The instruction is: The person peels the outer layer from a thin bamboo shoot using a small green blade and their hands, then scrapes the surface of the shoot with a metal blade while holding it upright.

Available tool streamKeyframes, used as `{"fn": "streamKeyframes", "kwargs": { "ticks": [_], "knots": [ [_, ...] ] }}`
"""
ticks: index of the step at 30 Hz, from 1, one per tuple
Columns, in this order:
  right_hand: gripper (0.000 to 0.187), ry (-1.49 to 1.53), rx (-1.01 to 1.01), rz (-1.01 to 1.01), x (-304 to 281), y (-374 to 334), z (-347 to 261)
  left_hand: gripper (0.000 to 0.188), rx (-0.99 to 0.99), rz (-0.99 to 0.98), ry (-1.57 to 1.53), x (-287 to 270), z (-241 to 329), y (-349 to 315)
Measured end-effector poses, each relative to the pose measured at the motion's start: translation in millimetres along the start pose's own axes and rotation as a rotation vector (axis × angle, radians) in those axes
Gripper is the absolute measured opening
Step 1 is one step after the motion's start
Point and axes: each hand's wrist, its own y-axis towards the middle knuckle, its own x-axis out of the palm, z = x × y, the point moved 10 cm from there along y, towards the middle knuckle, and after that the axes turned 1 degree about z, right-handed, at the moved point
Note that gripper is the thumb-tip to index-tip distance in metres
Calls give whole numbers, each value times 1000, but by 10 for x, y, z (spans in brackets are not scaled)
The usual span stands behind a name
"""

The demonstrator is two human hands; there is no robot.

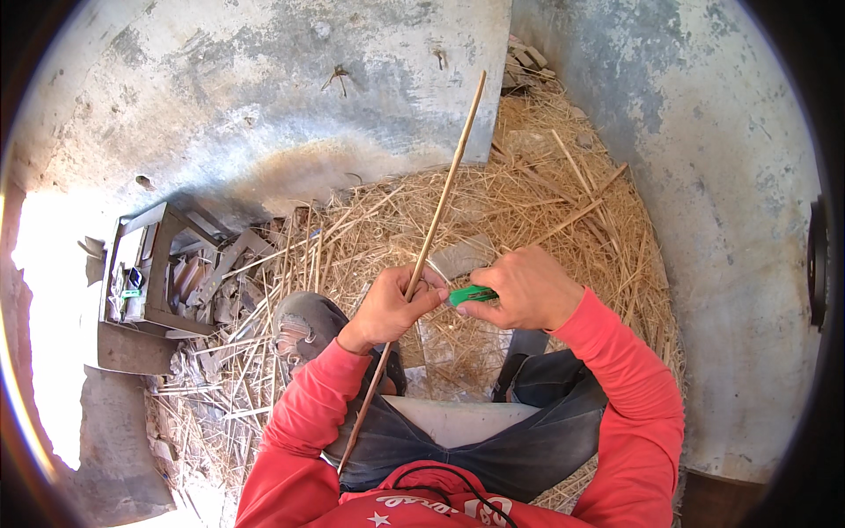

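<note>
A long, thin wooden stick [450, 182] slants across the middle, its far end up in front of the wall and its near end against my thigh. My left hand [387, 308] is closed around it near mid-length. Gripped in my right hand [535, 286] is a small green-handled tool [473, 296] that looks like a utility knife. Its tip points left, right by the fingertips of my left hand. Those fingers hide the tip, so I cannot tell whether it touches the stick.
I sit with knees apart on a pale seat [458, 421]. Straw-like strips and shavings [563, 202] cover the floor, with loose sticks [590, 211] among them. A wooden frame-like stand [163, 273] with small items is at the left. Worn walls [290, 97] rise ahead and at the right.
</note>
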Motion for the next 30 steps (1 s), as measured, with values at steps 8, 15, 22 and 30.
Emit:
{"fn": "streamKeyframes", "kwargs": {
  "ticks": [8, 15, 22, 30],
  "knots": [
    [55, -9, 98, -96, 71, 3, 43, 14, 12, 70, 113, -51, 9, 6],
    [49, -7, 123, -150, 176, -73, 193, 14, 5, 175, 104, -256, 0, -16],
    [46, -10, 77, 16, 1, -49, 158, 17, 25, 203, 128, -276, 12, -7],
    [43, -76, 19, 202, -141, -14, 9, 26, 15, 157, 34, -92, -82, 26]
  ]
}}
